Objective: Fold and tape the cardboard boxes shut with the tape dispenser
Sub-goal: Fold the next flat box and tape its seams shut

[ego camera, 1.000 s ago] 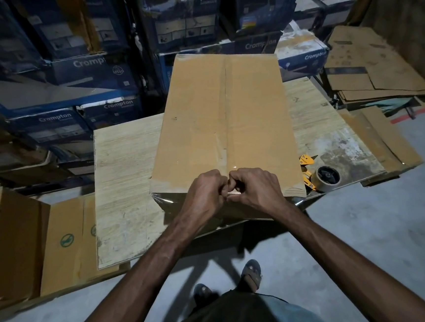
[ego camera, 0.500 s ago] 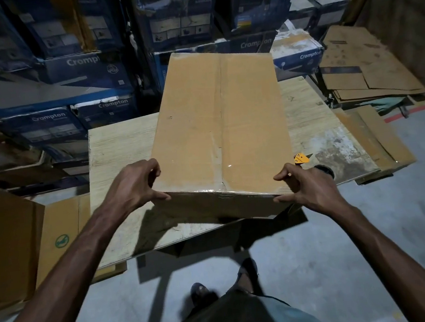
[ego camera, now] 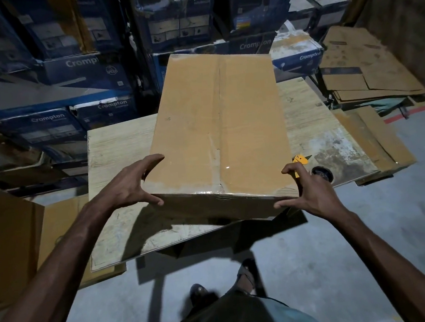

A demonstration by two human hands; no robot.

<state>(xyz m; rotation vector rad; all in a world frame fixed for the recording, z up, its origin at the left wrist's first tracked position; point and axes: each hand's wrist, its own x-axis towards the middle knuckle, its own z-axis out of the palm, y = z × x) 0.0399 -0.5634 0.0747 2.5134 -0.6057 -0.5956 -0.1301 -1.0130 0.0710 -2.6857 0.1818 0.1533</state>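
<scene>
A large brown cardboard box (ego camera: 241, 122) lies closed on the wooden table (ego camera: 118, 148), with clear tape along its centre seam and over the near edge. My left hand (ego camera: 129, 186) grips the box's near left corner, thumb on the front face. At the near right corner my right hand (ego camera: 312, 195) holds on with spread, curved fingers. The near end of the box juts over the table's front edge and casts a dark shadow beneath. The yellow tape dispenser (ego camera: 300, 158) with its roll (ego camera: 322, 173) lies on the table just right of the box, partly hidden behind my right hand.
Stacks of blue printed cartons (ego camera: 91, 76) rise right behind the table. Flattened cardboard sheets (ego camera: 368, 70) are piled at the right, more lean at the left (ego camera: 13, 245). Grey floor (ego camera: 369, 262) and my feet (ego camera: 199, 290) lie below the table edge.
My hands were together at the middle of the box's near edge, on the tape. They have moved apart to the two near corners and taken hold of the box.
</scene>
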